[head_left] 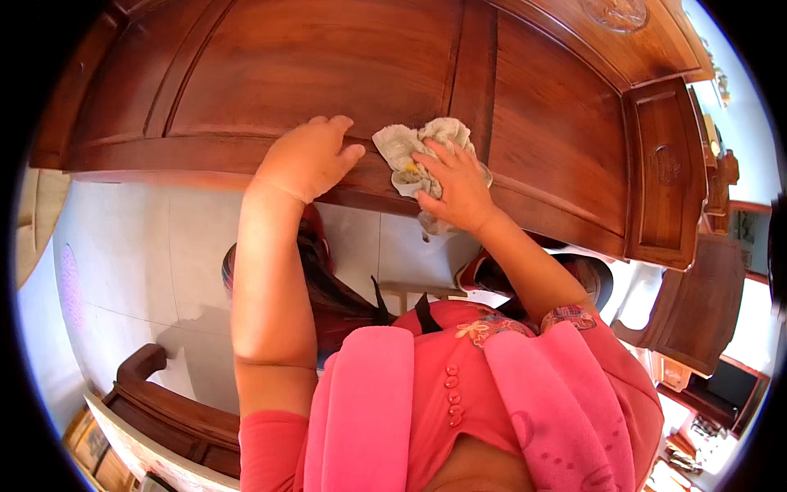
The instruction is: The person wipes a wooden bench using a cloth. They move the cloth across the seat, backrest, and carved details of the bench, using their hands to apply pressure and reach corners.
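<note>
A crumpled off-white cloth (402, 146) with a small yellow patch lies on the front edge of a reddish-brown wooden bench (320, 70). My right hand (459, 184) rests over the cloth, pressing it to the wood with fingers spread across its folds. Part of the cloth hangs below the bench's front rail. To the left, my left hand (307, 160) is at the same front edge, its thumb apart from its fingers and nothing in it. Whether its palm touches the wood is hidden.
The bench's carved armrest (664, 168) stands at the right end, its backrest (607, 37) along the far side. Between me and the bench are pale floor tiles (197, 238). A dark wooden table (697, 303) is at right, another wooden piece (176, 402) at lower left.
</note>
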`<control>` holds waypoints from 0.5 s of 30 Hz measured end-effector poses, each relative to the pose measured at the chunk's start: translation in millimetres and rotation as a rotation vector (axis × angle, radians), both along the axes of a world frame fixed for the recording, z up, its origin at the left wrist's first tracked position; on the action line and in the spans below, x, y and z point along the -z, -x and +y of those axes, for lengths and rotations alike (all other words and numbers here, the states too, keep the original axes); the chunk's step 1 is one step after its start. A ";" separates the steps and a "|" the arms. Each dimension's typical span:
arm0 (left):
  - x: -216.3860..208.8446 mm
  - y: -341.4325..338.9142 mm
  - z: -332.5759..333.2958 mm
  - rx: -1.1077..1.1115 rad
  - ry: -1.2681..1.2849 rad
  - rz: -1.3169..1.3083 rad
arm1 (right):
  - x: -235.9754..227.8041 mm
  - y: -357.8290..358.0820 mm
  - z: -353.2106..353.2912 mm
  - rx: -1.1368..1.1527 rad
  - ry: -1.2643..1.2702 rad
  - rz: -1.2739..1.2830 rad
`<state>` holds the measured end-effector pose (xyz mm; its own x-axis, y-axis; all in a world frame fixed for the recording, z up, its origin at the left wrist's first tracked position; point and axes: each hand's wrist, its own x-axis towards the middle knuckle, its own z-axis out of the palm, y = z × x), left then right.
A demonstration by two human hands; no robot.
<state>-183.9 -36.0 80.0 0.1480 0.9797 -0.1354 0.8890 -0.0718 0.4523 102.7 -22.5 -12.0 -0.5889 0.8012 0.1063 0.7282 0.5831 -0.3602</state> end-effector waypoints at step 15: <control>-9.4 36.6 -14.5 -0.272 -0.204 0.024 | 15.5 114.4 319.8 0.359 0.035 -0.160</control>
